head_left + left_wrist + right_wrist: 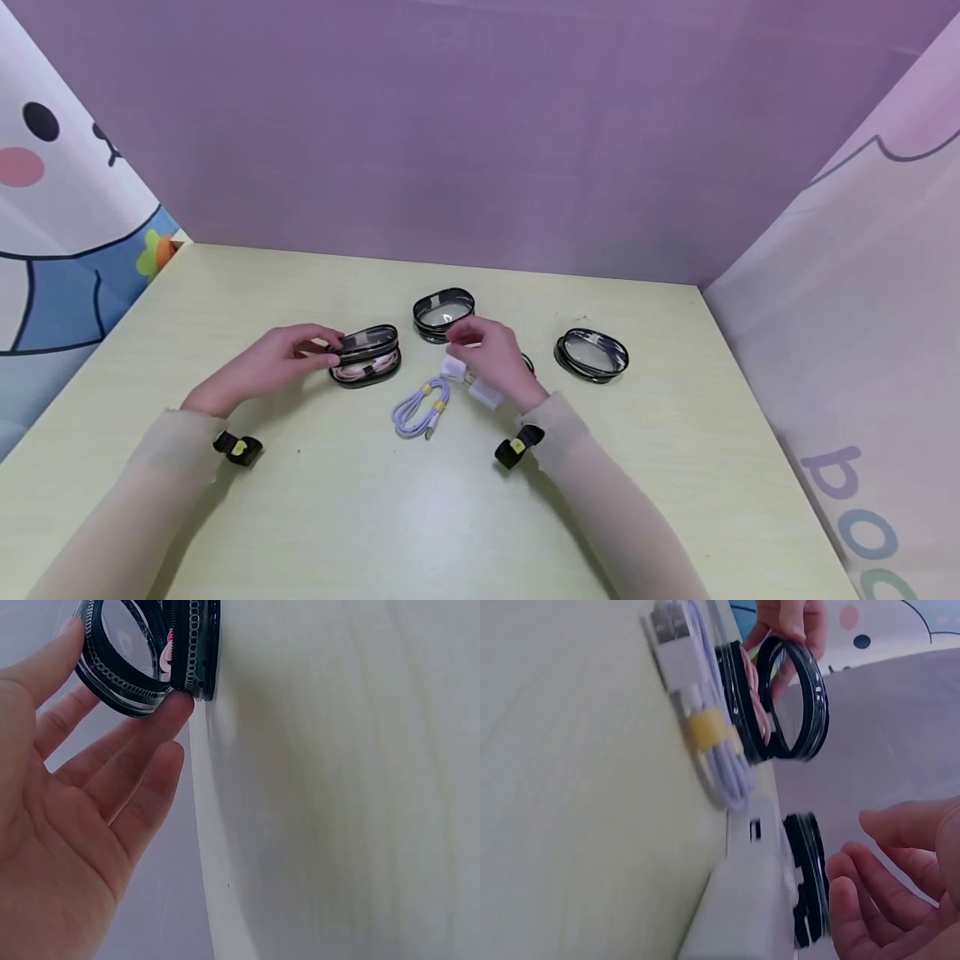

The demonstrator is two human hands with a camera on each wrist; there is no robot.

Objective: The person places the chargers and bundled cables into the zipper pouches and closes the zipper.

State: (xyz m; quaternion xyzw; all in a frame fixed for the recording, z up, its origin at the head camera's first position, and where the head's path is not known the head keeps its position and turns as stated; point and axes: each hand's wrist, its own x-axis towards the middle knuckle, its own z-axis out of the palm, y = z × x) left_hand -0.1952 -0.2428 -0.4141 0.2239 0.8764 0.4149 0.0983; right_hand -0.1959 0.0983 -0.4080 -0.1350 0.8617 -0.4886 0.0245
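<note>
My left hand (pixel 277 367) holds the raised lid of a clear zip case (pixel 365 358) with black trim, thumb on one side and fingers on the other. A pink cable (pixel 367 368) lies coiled inside, and the left wrist view shows the zip (pixel 193 645) undone. My right hand (pixel 491 354) hovers over the white chargers (pixel 486 394), its fingers loosely bent with nothing between them. Just left of it lies a coiled lilac cable (pixel 420 408) tied with yellow bands. In the right wrist view, one white charger (pixel 739 907) is close below the right hand.
A second clear round case (pixel 442 312) with black trim stands at the back, partly behind the right hand. Another such case (pixel 592 354) lies to the right. A purple backdrop (pixel 450 150) rises behind the pale table (pixel 375 517).
</note>
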